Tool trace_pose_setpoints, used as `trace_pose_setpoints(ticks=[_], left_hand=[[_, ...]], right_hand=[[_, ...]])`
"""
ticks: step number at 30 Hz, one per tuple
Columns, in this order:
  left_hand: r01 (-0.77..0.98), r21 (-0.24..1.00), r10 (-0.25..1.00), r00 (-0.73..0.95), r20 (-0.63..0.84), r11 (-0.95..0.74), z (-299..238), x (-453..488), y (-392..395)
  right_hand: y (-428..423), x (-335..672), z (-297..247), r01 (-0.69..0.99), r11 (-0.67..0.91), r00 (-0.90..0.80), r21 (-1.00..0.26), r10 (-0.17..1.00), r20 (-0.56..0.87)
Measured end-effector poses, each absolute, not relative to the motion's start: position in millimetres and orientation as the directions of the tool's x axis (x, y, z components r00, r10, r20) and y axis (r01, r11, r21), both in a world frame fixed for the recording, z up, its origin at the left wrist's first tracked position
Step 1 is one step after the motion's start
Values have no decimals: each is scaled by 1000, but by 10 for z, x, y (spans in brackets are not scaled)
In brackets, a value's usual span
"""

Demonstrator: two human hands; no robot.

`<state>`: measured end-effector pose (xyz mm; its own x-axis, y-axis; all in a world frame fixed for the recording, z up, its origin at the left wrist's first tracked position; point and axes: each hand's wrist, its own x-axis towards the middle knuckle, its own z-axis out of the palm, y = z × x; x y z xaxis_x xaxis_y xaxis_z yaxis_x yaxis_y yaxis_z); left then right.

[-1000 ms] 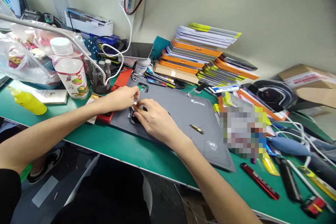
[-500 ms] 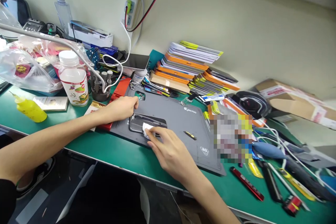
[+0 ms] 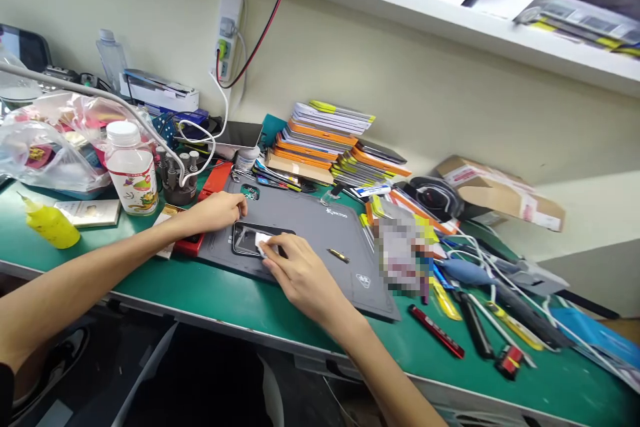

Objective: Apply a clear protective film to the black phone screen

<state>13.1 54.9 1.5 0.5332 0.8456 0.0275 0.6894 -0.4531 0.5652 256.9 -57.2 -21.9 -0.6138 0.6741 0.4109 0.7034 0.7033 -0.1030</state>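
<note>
A dark phone [image 3: 247, 235] lies flat on the grey work mat [image 3: 320, 240] on the green bench. My right hand [image 3: 300, 273] presses a small white wipe [image 3: 262, 242] onto the phone's glass with its fingertips pinched around it. Resting at the phone's far left corner, my left hand [image 3: 215, 210] has its fingers curled and touches the phone's edge; I cannot see anything inside it. A small brass tool tip [image 3: 339, 255] lies on the mat to the right of my right hand.
A white bottle [image 3: 131, 167], a yellow squeeze bottle [image 3: 50, 225], a plastic bag and a tool holder [image 3: 177, 177] crowd the left. Stacked orange and grey packs [image 3: 330, 143] stand behind the mat. Cables, a red pen [image 3: 436, 330] and a cardboard box [image 3: 500, 193] lie right.
My right hand slid the white wipe from the phone's middle toward its near edge and back slightly left. The view has tilted upward, and the shelf above shows.
</note>
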Motion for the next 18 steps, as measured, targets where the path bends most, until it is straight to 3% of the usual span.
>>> trace_pose_setpoints(ticks=[5, 18], left_hand=[[709, 542, 855, 517, 36, -451, 32, 150, 520], [742, 540, 883, 469, 4, -397, -63, 204, 478]], right_hand=[[-320, 2224, -137, 653, 756, -690, -43, 618, 377], [-268, 2156, -215, 628, 778, -704, -30, 584, 404]])
